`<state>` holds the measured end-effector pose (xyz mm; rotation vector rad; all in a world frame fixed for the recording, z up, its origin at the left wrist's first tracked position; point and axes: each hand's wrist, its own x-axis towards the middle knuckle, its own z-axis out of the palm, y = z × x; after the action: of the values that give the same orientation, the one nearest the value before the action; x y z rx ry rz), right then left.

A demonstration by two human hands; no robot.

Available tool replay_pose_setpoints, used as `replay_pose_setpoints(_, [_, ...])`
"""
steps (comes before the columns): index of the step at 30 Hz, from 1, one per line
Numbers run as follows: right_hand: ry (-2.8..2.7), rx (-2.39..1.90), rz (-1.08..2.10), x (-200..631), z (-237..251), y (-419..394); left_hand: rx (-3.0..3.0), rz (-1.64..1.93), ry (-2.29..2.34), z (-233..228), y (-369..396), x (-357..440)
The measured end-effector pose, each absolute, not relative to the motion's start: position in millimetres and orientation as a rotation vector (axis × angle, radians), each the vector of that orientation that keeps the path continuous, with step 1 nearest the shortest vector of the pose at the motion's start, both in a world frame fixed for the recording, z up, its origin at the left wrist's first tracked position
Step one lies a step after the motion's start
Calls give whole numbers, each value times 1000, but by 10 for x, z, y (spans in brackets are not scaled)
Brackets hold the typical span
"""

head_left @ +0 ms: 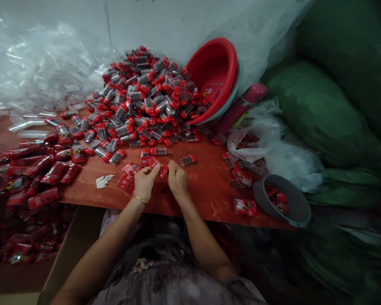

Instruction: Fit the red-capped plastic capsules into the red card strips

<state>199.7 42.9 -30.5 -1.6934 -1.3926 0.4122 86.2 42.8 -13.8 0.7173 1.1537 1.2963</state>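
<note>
Between the left hand (144,181) and right hand (178,180), both pinching it above a red tabletop (206,182) before heaped red-capped clear containers (146,103), a small red printed wrapper (163,170) could crease or tear if tugged unevenly.

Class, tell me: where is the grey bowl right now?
In the head view, the grey bowl sits right of the right hand, at the near edge of the table, beside a red packet.
</note>
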Motion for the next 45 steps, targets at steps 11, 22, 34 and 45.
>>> replay_pose_setpoints(11, [-1988, -1880, 55, 2732, -605, 88, 394, 1058, 1045, -4, 308, 701])
replay_pose_setpoints(22, [-1475, -2380, -7, 2545, -527, 26, 395, 990, 1052, -35, 84, 701])
replay_pose_setpoints(34, [-1344, -1384, 1451, 2400, 95, -674, 522, 1066, 1053, -37, -20, 714])
replay_pose_setpoints(45, [-1247, -1348, 1527, 2287, 13, -566, 764, 1091, 1072, -66, -65, 632])
